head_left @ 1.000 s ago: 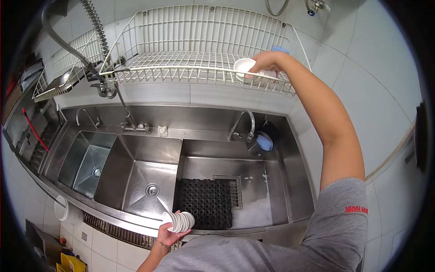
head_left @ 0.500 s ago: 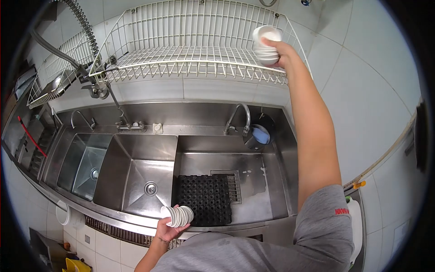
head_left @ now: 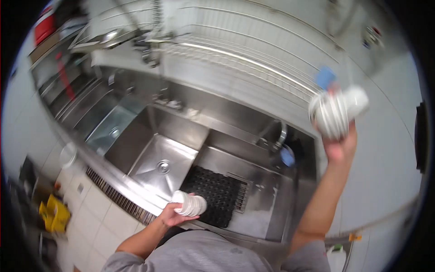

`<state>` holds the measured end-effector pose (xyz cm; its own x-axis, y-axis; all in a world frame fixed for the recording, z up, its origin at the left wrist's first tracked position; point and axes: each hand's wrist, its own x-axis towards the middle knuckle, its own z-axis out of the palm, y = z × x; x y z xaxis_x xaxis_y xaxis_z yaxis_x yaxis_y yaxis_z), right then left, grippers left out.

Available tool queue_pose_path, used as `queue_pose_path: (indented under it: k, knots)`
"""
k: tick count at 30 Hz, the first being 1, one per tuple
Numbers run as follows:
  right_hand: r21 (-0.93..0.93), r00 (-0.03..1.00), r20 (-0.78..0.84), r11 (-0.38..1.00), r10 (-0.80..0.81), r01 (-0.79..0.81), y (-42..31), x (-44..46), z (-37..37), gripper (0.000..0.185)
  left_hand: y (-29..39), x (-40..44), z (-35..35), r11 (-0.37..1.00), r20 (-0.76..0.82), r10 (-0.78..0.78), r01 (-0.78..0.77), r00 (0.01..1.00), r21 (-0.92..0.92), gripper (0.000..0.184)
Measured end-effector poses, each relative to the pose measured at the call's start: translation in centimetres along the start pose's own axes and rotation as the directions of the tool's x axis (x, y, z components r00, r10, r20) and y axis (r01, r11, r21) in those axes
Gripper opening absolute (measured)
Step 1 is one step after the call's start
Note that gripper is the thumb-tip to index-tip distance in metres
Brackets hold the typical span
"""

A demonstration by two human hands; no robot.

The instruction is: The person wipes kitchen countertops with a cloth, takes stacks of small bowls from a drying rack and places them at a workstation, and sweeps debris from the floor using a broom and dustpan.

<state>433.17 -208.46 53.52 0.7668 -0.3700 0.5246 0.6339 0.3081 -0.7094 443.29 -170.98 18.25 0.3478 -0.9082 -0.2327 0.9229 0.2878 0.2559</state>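
Note:
My left hand [head_left: 174, 215] is wrapped round a row of small white dishes [head_left: 190, 203], held low over the sink's front edge, beside the black perforated mat [head_left: 212, 192]. Raised at the upper right, my right hand [head_left: 339, 144] grips a stack of white bowls [head_left: 333, 113], its palm beneath them and fingertips showing at the far side. The bowl at the right end of the stack lies tilted outward. Motion blurs this stack. A blue object [head_left: 325, 77] shows just behind it, at the end of the white wire rack [head_left: 244, 56].
Below the rack runs a steel sink unit [head_left: 174, 147] with several basins. A faucet [head_left: 282, 136] and a dark container with a blue item [head_left: 287, 155] stand at its back right. A hose hangs upper left. Yellow object [head_left: 54, 214] on the lower left floor.
My right hand has lifted its bowls out of the rack and moved right and nearer. The view has turned and tilted. My left hand still holds its dishes.

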Motion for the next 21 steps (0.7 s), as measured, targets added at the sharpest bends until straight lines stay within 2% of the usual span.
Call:
queue_pose_path:
  k: [1,2,4,6,8,10,12,13,14,16,20,21]
  knots:
    - [-0.033,0.996,-0.023,0.996,0.08,-0.081,1.9,-1.6,-0.2,0.048,-0.4,-0.2,0.3,1.0,0.019,0.01,-0.01,1.0,-0.001,0.074]
    - [0.125,0.943,-0.279,0.98,0.183,-0.153,3.9,-3.2,1.3,0.044,-0.5,-0.5,0.4,1.0,0.046,0.015,-0.016,0.999,0.004,0.075]
    - [0.137,0.93,-0.122,0.934,0.347,-0.331,8.2,-6.2,-0.5,0.043,-1.1,-1.5,0.8,0.997,0.055,0.064,-0.061,0.996,-0.04,0.076]
    - [0.174,0.88,-0.034,0.87,0.474,-0.462,12.8,-9.6,0.3,0.038,-2.0,-3.3,0.6,0.984,0.067,0.14,-0.132,0.988,-0.123,0.071]
    - [0.307,0.739,0.12,0.683,0.663,-0.663,16.4,-12.3,1.6,0.041,-2.3,-5.9,-0.3,0.984,0.06,0.145,-0.138,0.988,-0.109,0.074]
    - [0.276,0.685,0.24,0.629,0.687,-0.727,20.6,-14.9,1.8,0.032,-2.2,-9.2,-1.1,0.976,0.032,0.189,-0.183,0.982,-0.121,0.073]
    - [0.339,0.596,0.305,0.5,0.743,-0.797,24.4,-16.7,3.6,0.034,-1.5,-13.5,-1.9,0.967,-0.001,0.23,-0.229,0.973,-0.112,0.073]
    - [0.317,0.572,0.349,0.481,0.742,-0.817,26.1,-17.4,4.9,0.037,-1.0,-16.0,-2.2,0.964,-0.008,0.256,-0.256,0.967,-0.067,0.073]
    - [0.331,0.506,0.323,0.405,0.8,-0.852,26.9,-17.8,7.2,0.047,-0.8,-18.4,-3.0,0.957,-0.03,0.286,-0.287,0.958,-0.05,0.072]
    - [0.285,0.432,0.412,0.337,0.802,-0.897,30.1,-18.6,10.4,0.047,-0.4,-23.5,-3.7,0.931,-0.092,0.359,-0.363,0.929,-0.033,0.073]
    - [0.194,0.299,0.542,0.229,0.785,-0.954,36.0,-20.6,19.4,0.039,-0.6,-33.9,-6.3,0.84,-0.134,0.532,-0.541,0.836,-0.035,0.076]
    - [0.166,0.256,0.569,0.195,0.782,-0.967,37.4,-21.2,22.3,0.037,-1.1,-36.4,-7.1,0.785,-0.173,0.599,-0.616,0.782,-0.065,0.076]
